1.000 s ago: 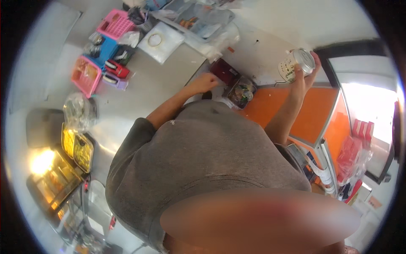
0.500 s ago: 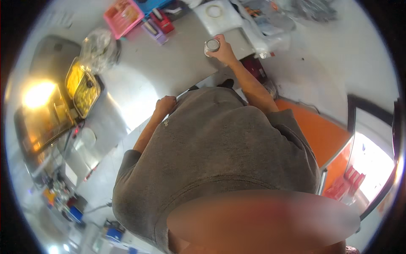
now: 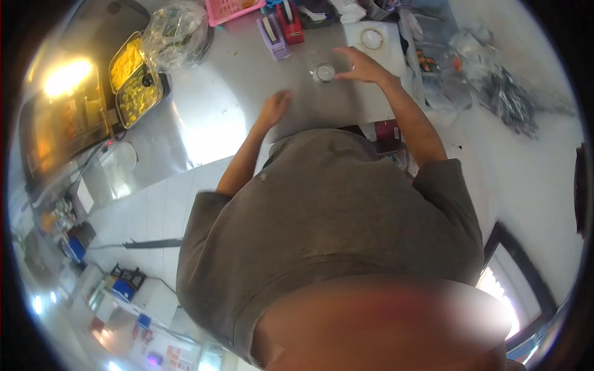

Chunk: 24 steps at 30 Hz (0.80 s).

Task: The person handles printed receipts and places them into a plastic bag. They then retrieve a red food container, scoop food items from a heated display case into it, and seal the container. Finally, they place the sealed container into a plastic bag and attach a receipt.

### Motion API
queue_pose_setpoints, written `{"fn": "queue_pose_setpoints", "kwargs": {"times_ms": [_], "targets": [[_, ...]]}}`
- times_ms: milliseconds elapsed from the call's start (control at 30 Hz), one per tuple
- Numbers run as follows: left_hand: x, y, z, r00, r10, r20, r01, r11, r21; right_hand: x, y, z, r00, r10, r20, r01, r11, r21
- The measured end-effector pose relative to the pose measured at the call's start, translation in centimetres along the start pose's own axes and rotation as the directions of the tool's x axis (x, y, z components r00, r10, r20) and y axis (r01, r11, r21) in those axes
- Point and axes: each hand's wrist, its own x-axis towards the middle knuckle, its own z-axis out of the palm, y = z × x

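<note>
A small round container [image 3: 325,73] with a silvery, lid-like top, perhaps a can or jar, stands upright on the metal counter. Just to its right is my right hand [image 3: 365,67], open, with thumb and fingers spread apart around its near side. A narrow gap seems to lie between fingers and container, though contact is hard to judge. My left hand [image 3: 275,109] is raised over the counter's front part, left of and nearer than the container. Its fingers look curled together, slightly blurred, and nothing shows in them.
A purple tape dispenser [image 3: 272,38] and a red one [image 3: 289,23] stand behind the container, near a pink basket [image 3: 234,12]. Food trays [image 3: 137,102] and a clear plastic bag [image 3: 176,37] sit left. A white pad [image 3: 383,55] and plastic bags [image 3: 507,93] lie right.
My right hand has let go of the round container, which now stands on the counter. My left hand has lifted from the counter edge and moved forward and right. The view has shifted.
</note>
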Motion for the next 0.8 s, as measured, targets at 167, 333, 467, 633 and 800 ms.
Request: {"fn": "queue_pose_setpoints", "kwargs": {"times_ms": [167,333,467,633,800], "targets": [[8.3,4.0,6.3,0.995,-0.046,-0.094,0.026,0.98,-0.197,2.2,2.7,5.8,0.966,-0.244,0.089,0.253,0.961,-0.112],[7.8,-0.5,9.5,0.95,0.006,-0.312,0.069,0.971,0.23,1.5,2.3,4.7,0.963,-0.202,0.18,0.214,0.976,-0.047],[3.0,4.3,4.0,0.749,-0.487,-0.448,0.621,0.752,0.221,4.8,0.6,-4.7,0.972,-0.207,0.114,0.193,0.973,0.123],[-14.3,-3.8,4.0,0.711,-0.519,-0.474,0.534,0.838,-0.117,15.2,8.2,-27.0,0.471,-0.19,-0.862,0.114,0.982,-0.154],[-28.8,-4.4,11.7,0.676,-0.715,-0.179,0.736,0.644,0.209,24.1,21.5,-38.5,0.879,0.138,-0.455,-0.444,0.584,-0.68]]}}
